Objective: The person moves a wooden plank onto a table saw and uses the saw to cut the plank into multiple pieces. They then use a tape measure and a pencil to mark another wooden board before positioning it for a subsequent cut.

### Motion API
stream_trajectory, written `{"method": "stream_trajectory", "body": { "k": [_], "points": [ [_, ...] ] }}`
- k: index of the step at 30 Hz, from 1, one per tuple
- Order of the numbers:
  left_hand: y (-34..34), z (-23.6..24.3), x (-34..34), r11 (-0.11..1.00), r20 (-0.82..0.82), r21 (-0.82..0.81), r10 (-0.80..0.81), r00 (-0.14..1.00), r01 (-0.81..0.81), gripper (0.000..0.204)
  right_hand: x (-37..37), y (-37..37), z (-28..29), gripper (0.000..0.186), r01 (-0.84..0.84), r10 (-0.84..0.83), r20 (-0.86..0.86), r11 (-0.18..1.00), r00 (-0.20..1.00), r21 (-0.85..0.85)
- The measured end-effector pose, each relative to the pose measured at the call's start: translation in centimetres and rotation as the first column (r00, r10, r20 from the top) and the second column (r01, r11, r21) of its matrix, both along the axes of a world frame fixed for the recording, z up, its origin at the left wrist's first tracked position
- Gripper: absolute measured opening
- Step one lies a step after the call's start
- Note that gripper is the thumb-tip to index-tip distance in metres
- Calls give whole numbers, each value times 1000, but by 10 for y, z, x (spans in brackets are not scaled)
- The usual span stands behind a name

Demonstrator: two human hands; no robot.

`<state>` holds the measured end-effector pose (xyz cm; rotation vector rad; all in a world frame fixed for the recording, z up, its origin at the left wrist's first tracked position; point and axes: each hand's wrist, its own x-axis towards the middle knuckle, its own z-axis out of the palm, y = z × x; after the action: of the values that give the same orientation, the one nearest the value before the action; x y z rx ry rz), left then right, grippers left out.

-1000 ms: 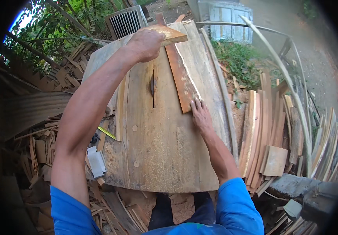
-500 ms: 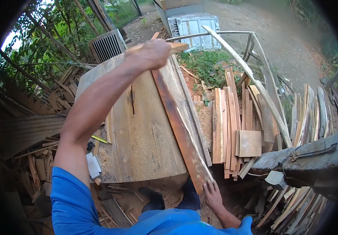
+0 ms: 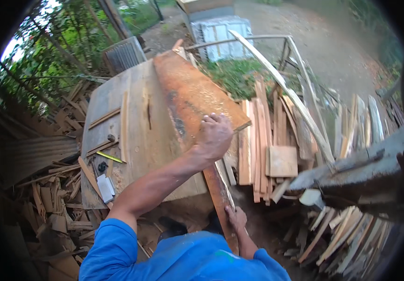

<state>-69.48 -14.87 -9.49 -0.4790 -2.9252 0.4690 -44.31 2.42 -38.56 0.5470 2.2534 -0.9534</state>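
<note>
A wide reddish-brown board [image 3: 190,84] sprinkled with shavings slants across the right side of the wooden worktable [image 3: 138,164]. My left hand [image 3: 216,136] is closed on this board near its nearer end, knuckles up. Under it comes out a long narrow plank [image 3: 219,196], dark on its face and pale along its right edge, reaching past the table toward my body. My right hand [image 3: 236,218] grips that plank's right edge near its close end. The wide board hides the plank's far stretch; whether the two touch cannot be told.
Thin wood strips [image 3: 124,124], a yellow measuring tape [image 3: 111,157] and a white box-like piece [image 3: 105,188] lie on the table's left. Stacked boards [image 3: 258,154] stand to the right, beside a grey beam [image 3: 351,168]. Scrap wood [image 3: 47,201] covers the left ground.
My left hand has come from the table's far end toward me, and the wide board's face now shows. The narrow plank's near end and my right hand have shifted slightly closer to my body.
</note>
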Motion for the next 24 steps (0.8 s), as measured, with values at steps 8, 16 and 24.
{"method": "stream_trajectory", "body": {
  "k": [8,16,24],
  "points": [
    [8,-20,113,991,-102,21,-129,986,132,48,107,104,29,59,85,-73,-122,992,990,96],
    [36,-60,186,985,-133,3,-170,976,172,45,221,155,58,51,208,-208,-49,978,977,-16],
    [41,-119,229,990,-132,-6,-139,982,139,42,319,127,78,55,343,-332,-115,935,936,91]
  ]
}}
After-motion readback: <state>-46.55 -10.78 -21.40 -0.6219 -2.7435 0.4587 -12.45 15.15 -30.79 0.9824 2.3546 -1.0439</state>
